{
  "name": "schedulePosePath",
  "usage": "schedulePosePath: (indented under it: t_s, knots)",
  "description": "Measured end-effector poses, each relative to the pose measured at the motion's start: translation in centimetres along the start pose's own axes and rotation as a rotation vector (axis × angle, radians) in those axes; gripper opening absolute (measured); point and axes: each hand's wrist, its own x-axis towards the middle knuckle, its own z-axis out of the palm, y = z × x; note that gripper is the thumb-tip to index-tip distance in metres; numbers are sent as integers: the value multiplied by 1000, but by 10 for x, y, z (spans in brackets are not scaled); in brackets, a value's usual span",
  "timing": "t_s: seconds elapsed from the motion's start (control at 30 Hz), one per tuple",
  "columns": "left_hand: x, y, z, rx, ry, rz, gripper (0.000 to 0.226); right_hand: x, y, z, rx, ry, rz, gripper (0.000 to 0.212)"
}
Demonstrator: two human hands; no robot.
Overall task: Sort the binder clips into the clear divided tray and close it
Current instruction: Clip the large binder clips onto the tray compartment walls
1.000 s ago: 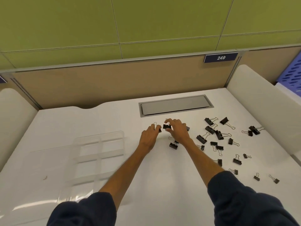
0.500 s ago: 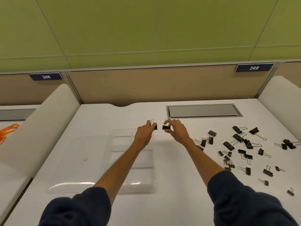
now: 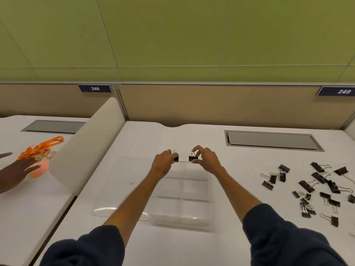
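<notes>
The clear divided tray (image 3: 209,191) lies on the white desk in front of me, its open lid (image 3: 115,189) flat to its left. My left hand (image 3: 163,163) pinches a small black binder clip (image 3: 175,158) above the tray's far edge. My right hand (image 3: 206,160) pinches another black binder clip (image 3: 192,158) just beside it. Several loose binder clips (image 3: 318,187) of mixed sizes lie scattered on the desk to the right.
A grey cable hatch (image 3: 272,141) is set into the desk at the back right. A white divider (image 3: 84,148) walls off the left side; beyond it another person's hand (image 3: 17,170) rests by orange items (image 3: 40,148) on the neighbouring desk.
Both hands, each with a clip, have moved left from the scattered pile to above the tray's far end. The view has swung left, showing the neighbouring desk.
</notes>
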Motion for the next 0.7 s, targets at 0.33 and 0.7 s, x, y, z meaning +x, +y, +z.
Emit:
schedulePosePath:
  t_s: [0.33,0.7]
  knots:
    - [1,-47,19,61,-74,2,27,19,-33,47,64,-59,62,49]
    - [16,-69,40,49,-166,103,26,37,-35,84,-112,-108,35,41]
